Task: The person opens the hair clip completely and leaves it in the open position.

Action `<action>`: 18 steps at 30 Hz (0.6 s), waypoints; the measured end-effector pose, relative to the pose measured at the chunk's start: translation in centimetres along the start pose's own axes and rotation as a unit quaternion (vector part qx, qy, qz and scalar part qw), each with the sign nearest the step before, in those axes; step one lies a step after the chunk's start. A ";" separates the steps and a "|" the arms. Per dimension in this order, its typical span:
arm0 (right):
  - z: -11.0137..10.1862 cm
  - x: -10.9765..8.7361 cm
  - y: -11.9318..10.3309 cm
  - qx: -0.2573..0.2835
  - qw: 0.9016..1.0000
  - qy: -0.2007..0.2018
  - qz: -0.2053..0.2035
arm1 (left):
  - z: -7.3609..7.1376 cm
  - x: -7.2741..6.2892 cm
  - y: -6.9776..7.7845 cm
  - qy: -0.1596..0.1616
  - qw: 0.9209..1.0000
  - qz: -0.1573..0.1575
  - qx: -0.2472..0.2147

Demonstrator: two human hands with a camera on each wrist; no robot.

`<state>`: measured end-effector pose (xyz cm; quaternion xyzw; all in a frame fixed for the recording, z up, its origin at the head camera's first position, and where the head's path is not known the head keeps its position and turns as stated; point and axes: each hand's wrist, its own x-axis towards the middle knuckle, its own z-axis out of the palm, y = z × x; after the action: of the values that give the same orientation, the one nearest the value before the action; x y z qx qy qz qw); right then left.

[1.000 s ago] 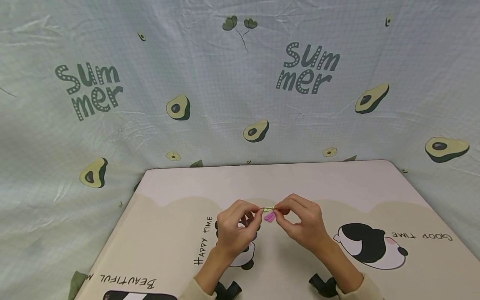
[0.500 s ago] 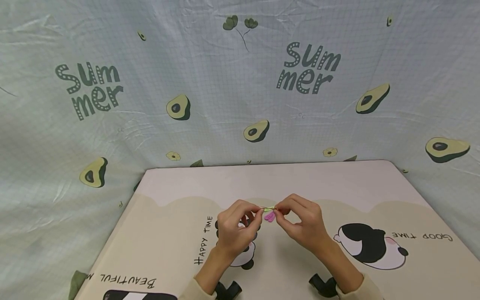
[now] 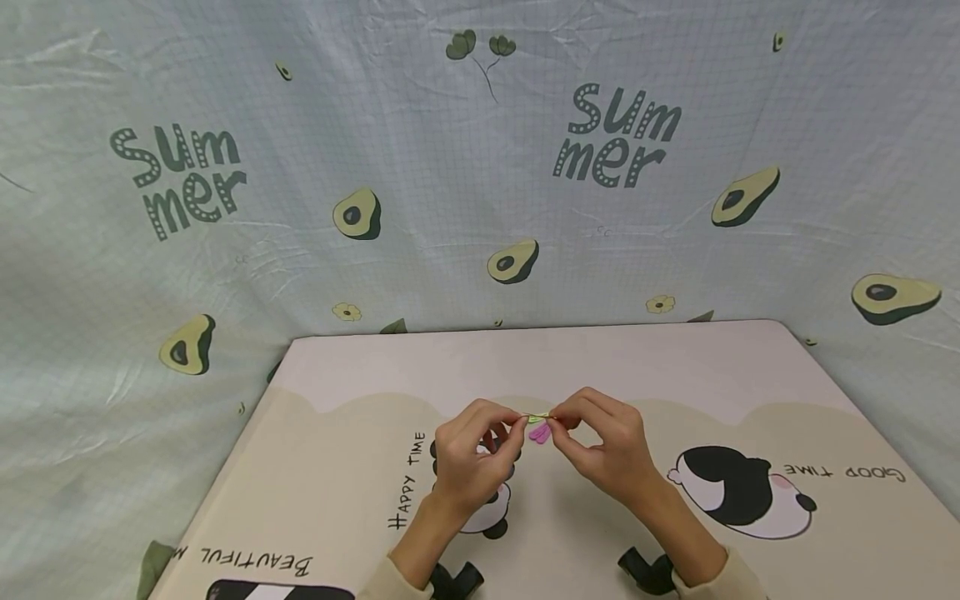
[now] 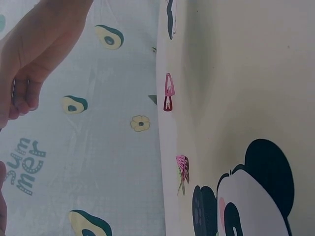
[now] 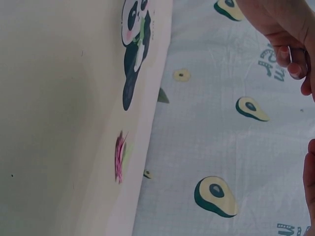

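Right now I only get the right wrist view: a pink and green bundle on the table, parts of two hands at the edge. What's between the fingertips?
Observer: The head view shows a thin strand spanning from the left hand to the right hand, pinched by both.
Operator: Anything else lying near the pink and green bundle?
Observer: Yes, the left wrist view shows two hair clips, a pink clip and a dark red clip.
Operator: Where are they relative to the bundle?
Observer: Above it in that picture, along the table's border.
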<state>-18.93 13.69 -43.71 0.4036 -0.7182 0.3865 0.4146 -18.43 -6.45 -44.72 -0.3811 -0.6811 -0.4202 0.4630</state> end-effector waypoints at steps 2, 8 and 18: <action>0.0 0.0 0.0 -0.002 1.000 0.001 -0.001 | 0.0 0.0 0.0 0.000 1.000 0.002 0.000; 0.0 0.0 -0.1 -0.007 1.000 0.002 0.000 | 0.0 0.0 0.0 0.000 1.000 0.004 0.001; 0.1 -0.1 0.2 0.001 1.000 0.013 -0.005 | 0.3 -0.1 0.2 -0.001 1.000 0.016 -0.001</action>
<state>-19.12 13.72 -43.85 0.4026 -0.7105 0.3902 0.4253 -18.34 -6.17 -44.83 -0.3928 -0.6751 -0.4133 0.4680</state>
